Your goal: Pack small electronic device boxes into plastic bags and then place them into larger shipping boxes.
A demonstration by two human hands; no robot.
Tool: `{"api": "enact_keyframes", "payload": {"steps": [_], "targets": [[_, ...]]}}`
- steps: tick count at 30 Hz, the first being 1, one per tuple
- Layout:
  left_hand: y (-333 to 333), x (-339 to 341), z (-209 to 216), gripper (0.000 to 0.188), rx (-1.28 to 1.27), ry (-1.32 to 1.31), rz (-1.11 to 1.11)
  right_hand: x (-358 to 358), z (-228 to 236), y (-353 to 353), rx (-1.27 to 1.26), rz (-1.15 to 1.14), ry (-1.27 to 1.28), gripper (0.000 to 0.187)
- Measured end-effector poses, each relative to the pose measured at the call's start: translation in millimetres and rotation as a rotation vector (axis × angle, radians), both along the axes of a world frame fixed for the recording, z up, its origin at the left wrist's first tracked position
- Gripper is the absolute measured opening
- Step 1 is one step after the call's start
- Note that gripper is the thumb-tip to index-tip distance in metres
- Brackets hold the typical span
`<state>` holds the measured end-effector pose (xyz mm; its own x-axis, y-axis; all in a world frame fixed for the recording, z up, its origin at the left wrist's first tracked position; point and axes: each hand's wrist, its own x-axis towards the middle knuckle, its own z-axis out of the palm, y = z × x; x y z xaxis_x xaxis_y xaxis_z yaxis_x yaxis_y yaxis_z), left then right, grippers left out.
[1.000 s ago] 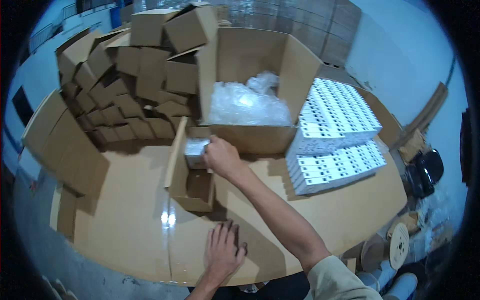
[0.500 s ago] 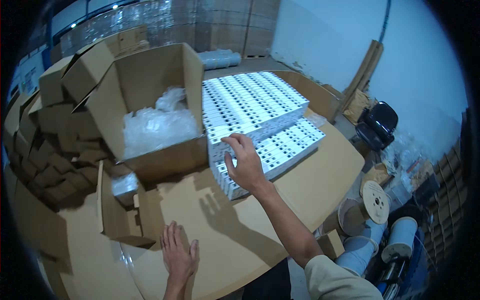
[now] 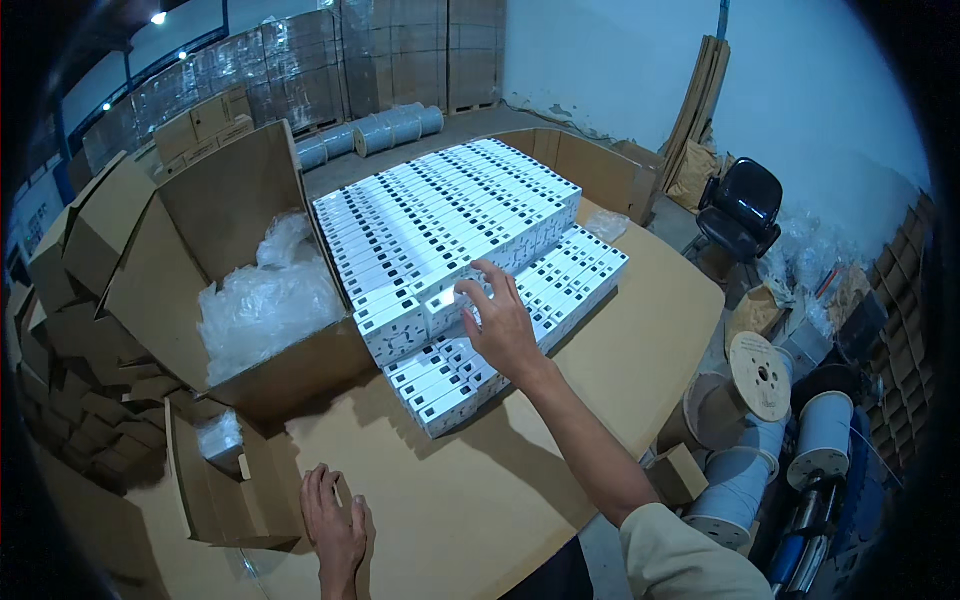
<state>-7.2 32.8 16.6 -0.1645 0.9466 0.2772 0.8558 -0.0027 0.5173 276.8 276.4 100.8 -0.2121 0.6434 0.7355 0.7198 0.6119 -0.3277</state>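
My right hand [image 3: 502,325] reaches to the front of a stack of slim white boxes [image 3: 455,210] with dark square marks. Its fingers are curved and apart, with a gap between thumb and forefinger, close by the end of one white box [image 3: 441,311] in the upper layers. Whether the fingertips touch that box is hard to see. A lower layer of the same boxes [image 3: 445,395] sticks out toward me beneath. My left hand [image 3: 338,530] rests on the cardboard-covered table [image 3: 390,490], fingers stretched out, beside a small open carton [image 3: 272,490] holding a clear-wrapped white bundle [image 3: 220,436].
Left of the stack stands a large open carton [image 3: 290,360] with crumpled clear plastic [image 3: 270,305] inside. Many folded cartons [image 3: 80,350] pile up at far left. Beyond the table's right edge are a black chair [image 3: 742,208] and cable spools [image 3: 758,378].
The view has shifted, so the stack shows farther left and more of its front is visible. My right hand stays at the stack with fingers curved; my left hand still lies on the table.
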Motion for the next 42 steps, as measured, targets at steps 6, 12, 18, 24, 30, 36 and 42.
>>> {"api": "enact_keyframes", "payload": {"steps": [6,12,18,24,30,36,42], "targets": [[0.9,0.7,-0.6,0.042,0.005,0.005,0.009,15.2,-7.9,-7.8,-0.141,0.074,-0.005,0.049],[0.0,0.7,0.4,0.042,0.036,0.018,-0.002,19.0,-9.9,-23.6,-0.105,0.026,-0.124,0.045],[1.5,-12.0,-16.2,0.041,0.109,-0.039,-0.012,-6.5,20.9,-78.1,-0.070,0.050,-0.103,0.043],[-5.6,-14.2,-5.6,0.036,0.224,-0.311,0.029,-57.8,25.5,-130.9,-0.158,0.175,-0.115,0.041],[-15.9,-19.6,4.9,0.029,0.277,-0.643,0.018,-110.7,-6.6,-164.2,-0.239,0.314,-0.126,0.041],[-3.7,-25.8,3.3,0.030,0.204,-1.071,-0.027,-141.3,-32.1,-171.5,-0.306,0.435,-0.159,0.047],[32.6,-34.2,-11.6,0.027,0.320,-1.281,0.034,-164.2,-51.7,-147.6,-0.501,0.563,0.223,0.039]]}}
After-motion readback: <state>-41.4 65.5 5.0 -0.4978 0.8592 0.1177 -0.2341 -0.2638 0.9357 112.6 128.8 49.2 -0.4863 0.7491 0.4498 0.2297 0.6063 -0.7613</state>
